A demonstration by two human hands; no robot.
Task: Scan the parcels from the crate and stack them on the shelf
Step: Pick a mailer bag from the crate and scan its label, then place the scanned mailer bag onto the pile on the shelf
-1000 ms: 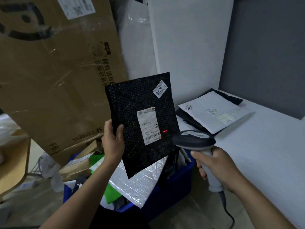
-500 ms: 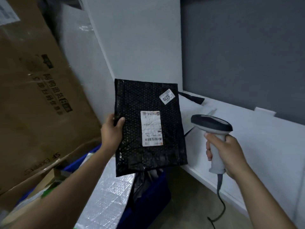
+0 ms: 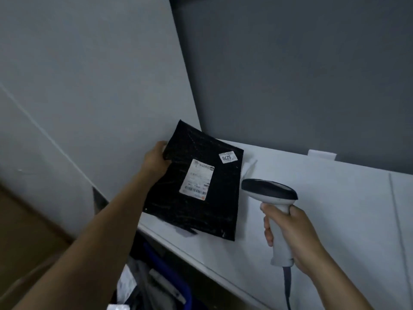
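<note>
A black bubble-mailer parcel (image 3: 178,198) with a white shipping label and a small "5270" sticker lies low over the left end of the white shelf (image 3: 324,209), covering the parcels stacked there. My left hand (image 3: 156,159) grips its upper left edge. My right hand (image 3: 288,233) holds a handheld barcode scanner (image 3: 268,191) by its white grip, its dark head just right of the parcel. The blue crate (image 3: 176,287) shows at the bottom, below the shelf's front edge.
A white upright panel (image 3: 89,86) stands left of the shelf and a grey wall (image 3: 290,74) behind it. Brown cardboard (image 3: 26,242) leans at the lower left. The scanner's cable (image 3: 287,287) hangs down in front of the shelf.
My left hand has carried the black parcel from above the crate up and right onto the shelf's left end. The scanner has stayed in my right hand beside it.
</note>
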